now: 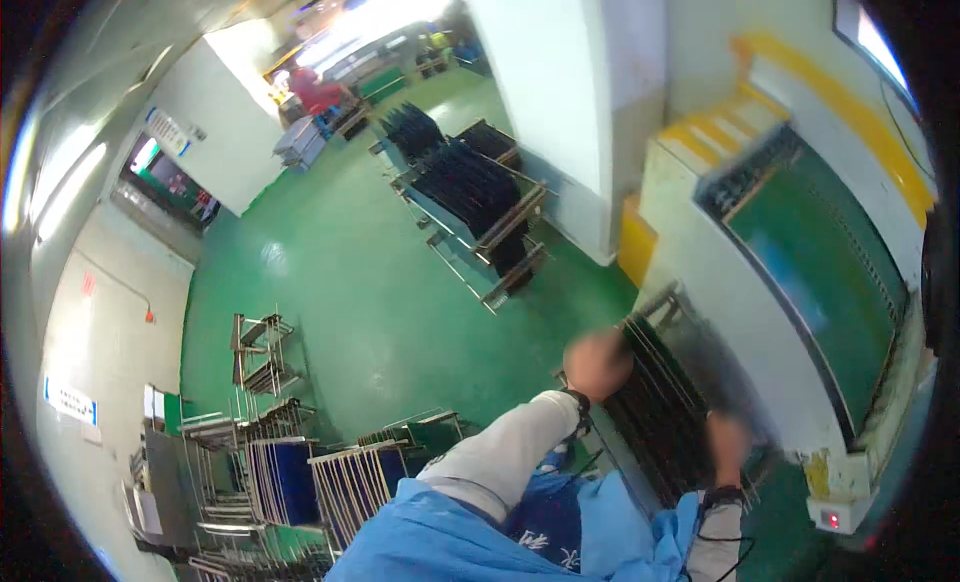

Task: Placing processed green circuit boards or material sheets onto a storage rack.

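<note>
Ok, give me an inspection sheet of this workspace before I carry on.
Surface: glossy green floor.
Job's things: thin dark panels, standing on edge in a row.
Clutter: metal racks crowd the lower left, some with blue panels.
Grip: left hand at the row's left side, right hand at its right; both blurred, hold unclear.
Cables: thin black cord by the right sleeve.
Surroundings: white machine to the right, white pillar, black panels on frames ahead.
</note>
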Tool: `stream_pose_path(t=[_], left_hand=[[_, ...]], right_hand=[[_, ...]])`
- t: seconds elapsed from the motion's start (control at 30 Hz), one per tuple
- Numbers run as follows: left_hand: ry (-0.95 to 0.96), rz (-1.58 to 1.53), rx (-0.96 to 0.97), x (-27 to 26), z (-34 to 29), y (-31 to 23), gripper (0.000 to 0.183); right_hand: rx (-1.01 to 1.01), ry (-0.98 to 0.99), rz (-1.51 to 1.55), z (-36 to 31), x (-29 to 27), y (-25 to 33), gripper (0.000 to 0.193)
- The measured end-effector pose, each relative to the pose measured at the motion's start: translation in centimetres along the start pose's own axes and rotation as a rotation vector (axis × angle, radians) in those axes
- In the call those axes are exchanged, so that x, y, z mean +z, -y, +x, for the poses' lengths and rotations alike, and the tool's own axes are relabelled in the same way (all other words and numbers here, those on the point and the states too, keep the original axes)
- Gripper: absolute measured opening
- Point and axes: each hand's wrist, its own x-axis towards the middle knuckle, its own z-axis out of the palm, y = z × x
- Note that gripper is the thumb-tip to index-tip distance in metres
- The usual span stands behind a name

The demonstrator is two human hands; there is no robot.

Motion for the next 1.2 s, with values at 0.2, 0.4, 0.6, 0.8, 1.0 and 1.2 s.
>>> stream_pose_path(t=[0.2, 0.4, 0.6, 0.8, 1.0, 1.2], left_hand=[[0.071, -0.024, -0.042, -0.7, -0.2, -0.4, 0.070], [0.111, -0.038, -0.048, -1.0, -0.1, -0.6, 0.071], [0.097, -0.066, -0.056, -0.9, -0.1, -0.3, 0.072], [0.072, -0.082, -0.028, -0.4, -0.1, -0.1, 0.072], [0.037, -0.103, -0.047, -1.3, -0.4, 0.0, 0.072], [0.034, -0.105, -0.024, -1.2, -0.2, -0.2, 0.070]], right_hand=[[0.120, -0.182, -0.272, 0.4, 0.8, 0.8, 0.066], [-0.014, -0.457, -0.303, -1.0, 2.3, 0.6, 0.057], [0.016, -0.389, -0.281, -0.7, 2.2, 1.3, 0.055], [-0.004, -0.446, -0.311, -0.1, 3.1, -0.3, 0.056], [0.039, -0.406, -0.365, -1.8, 3.4, 1.3, 0.059], [0.095, -0.477, -0.293, -2.1, 4.4, 0.6, 0.059]])
